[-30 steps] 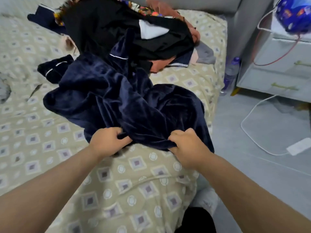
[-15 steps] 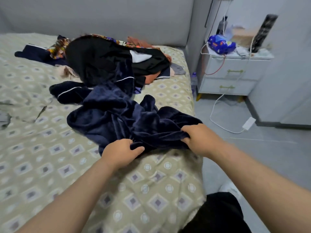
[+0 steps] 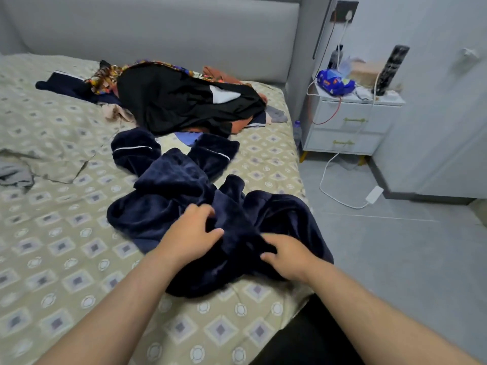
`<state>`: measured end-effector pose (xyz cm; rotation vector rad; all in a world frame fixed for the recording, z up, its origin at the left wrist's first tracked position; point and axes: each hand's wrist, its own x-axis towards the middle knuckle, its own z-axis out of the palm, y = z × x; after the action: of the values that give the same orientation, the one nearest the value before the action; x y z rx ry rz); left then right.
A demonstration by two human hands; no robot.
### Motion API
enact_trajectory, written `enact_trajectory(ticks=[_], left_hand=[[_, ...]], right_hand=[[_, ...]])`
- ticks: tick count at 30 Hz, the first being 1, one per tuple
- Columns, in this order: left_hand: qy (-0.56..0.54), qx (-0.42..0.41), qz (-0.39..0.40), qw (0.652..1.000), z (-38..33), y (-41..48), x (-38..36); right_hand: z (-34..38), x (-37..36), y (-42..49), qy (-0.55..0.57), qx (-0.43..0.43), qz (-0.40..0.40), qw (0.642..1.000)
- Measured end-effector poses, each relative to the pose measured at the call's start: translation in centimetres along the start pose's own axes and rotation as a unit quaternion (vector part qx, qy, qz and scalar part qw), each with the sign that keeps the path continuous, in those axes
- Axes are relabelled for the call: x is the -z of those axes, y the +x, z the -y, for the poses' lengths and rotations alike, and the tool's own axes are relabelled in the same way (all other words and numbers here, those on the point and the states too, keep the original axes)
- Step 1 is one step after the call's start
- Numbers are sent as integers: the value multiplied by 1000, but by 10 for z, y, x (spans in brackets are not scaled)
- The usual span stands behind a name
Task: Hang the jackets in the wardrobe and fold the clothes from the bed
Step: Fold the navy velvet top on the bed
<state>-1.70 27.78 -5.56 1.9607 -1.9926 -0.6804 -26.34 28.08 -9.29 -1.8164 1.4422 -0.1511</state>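
Navy fleece garment (image 3: pixel 184 185) is seen crumpled on the bed (image 3: pixel 52 259) near its edge, with the clothes pile (image 3: pixel 179 101) at 12 o'clock from it. A fold is held in the grip of the right hand (image 3: pixel 287 256). The left hand (image 3: pixel 193 233) is arched over the fleece; whether its grip is closed cannot be told.

Grey floor (image 3: pixel 395 259), white nightstand (image 3: pixel 350 111) w/ grey headboard (image 3: pixel 158 30)
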Motion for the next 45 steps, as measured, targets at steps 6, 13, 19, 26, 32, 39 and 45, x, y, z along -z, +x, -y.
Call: enact_trajectory(ticks=[6,13,19,26,32,39,45], left_hand=[[367,-166,135,905,1,43,12],[316,-94,147,933,6,12,27],[80,0,174,982,-2,-36,42],[-144,-61,76,985,-48,-66,75],[12,-93,125,988,-34,-72,82],[158,-47,-59,985,-17,-29,114],[43,-55,-301,951,-99,-12,220]], right_hand=[[4,-1,-14,-84,42,129,987],[11,27,-24,108,-26,37,993],[31,8,-43,-88,31,-4,996],[75,14,-56,69,127,-162,976],[86,53,-76,116,76,-141,980],[108,102,-94,186,100,-168,963],[131,169,-96,12,147,-238,960]])
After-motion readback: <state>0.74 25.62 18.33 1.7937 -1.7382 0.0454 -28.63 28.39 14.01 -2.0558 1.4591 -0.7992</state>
